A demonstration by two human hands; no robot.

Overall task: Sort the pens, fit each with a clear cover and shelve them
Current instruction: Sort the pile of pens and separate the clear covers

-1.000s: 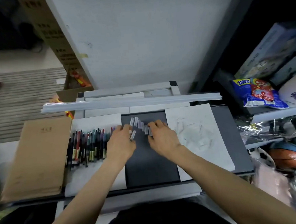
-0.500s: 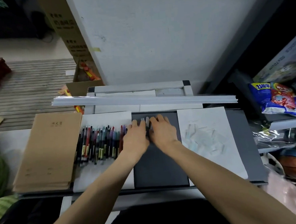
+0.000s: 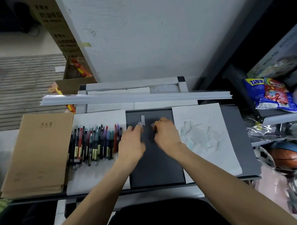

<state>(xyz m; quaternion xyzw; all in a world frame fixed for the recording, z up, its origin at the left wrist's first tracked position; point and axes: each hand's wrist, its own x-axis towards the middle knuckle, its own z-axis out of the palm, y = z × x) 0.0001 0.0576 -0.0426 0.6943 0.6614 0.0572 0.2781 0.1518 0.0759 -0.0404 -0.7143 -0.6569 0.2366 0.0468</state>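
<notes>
Our left hand and right hand each pinch a clear cover, fingers curled, over the dark mat. The pens sit just left, brown notebooks beyond them, loose covers piled right.

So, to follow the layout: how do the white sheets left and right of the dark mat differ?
The left sheet holds coloured pens side by side in a row; the right sheet holds a loose scatter of clear covers. A brown notebook stack borders the left sheet; bare grey tabletop borders the right sheet. Both lie flat, flanking the dark mat.
</notes>
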